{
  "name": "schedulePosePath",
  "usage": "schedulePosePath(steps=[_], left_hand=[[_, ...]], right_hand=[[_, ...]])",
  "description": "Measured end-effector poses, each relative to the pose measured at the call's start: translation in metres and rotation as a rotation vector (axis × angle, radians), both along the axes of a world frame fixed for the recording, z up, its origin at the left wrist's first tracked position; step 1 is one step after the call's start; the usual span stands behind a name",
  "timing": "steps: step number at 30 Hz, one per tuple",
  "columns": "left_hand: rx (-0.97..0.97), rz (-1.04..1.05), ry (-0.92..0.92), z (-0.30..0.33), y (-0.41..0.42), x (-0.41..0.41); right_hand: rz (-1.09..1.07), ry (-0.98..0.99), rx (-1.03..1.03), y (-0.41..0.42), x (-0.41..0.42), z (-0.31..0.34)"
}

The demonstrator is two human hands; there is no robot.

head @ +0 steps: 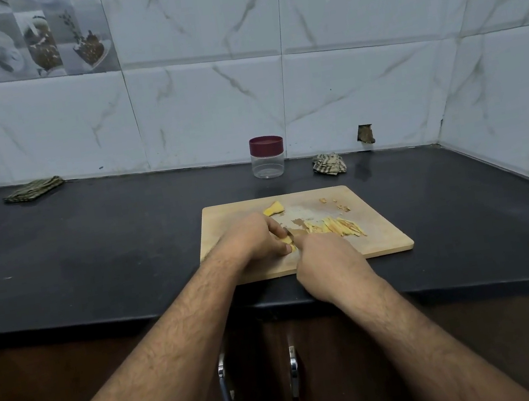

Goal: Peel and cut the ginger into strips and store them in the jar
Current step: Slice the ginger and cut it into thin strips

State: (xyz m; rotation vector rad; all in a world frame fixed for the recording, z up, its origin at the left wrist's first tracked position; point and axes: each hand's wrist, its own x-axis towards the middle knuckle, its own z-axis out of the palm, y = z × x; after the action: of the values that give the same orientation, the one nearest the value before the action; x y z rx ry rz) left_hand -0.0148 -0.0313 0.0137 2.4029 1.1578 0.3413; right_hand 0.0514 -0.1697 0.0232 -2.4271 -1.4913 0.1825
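On the wooden cutting board [383, 240] my left hand [255, 240] holds down a small yellow piece of peeled ginger [287, 241] with curled fingers. Right beside it, my right hand [328, 259] grips a knife [290, 232]; only a sliver of the blade shows between the hands. A heap of cut ginger strips [336, 226] lies to the right of the blade. Another peeled ginger chunk [273, 208] sits at the board's far edge. The clear jar with a maroon lid [267, 156] stands closed behind the board, near the wall.
Bits of ginger peel [340, 206] lie at the board's far right. A crumpled cloth [329, 164] sits right of the jar, a folded cloth [33, 190] far left. The tiled wall meets the black counter [107, 246] behind and on the right. Cabinet handles [294, 372] below.
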Motion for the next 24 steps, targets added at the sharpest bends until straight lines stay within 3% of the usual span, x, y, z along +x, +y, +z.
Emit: schedulePosePath(steps=[11,24], left_hand=[[-0.03,0.027,0.014,0.002,-0.003,0.0],[0.009,0.034,-0.006,-0.002,-0.01,-0.003]], right_hand=[[0.015,-0.037,0.003,-0.037,-0.004,-0.007],[-0.036,0.033,0.081,-0.027,-0.001,-0.002]])
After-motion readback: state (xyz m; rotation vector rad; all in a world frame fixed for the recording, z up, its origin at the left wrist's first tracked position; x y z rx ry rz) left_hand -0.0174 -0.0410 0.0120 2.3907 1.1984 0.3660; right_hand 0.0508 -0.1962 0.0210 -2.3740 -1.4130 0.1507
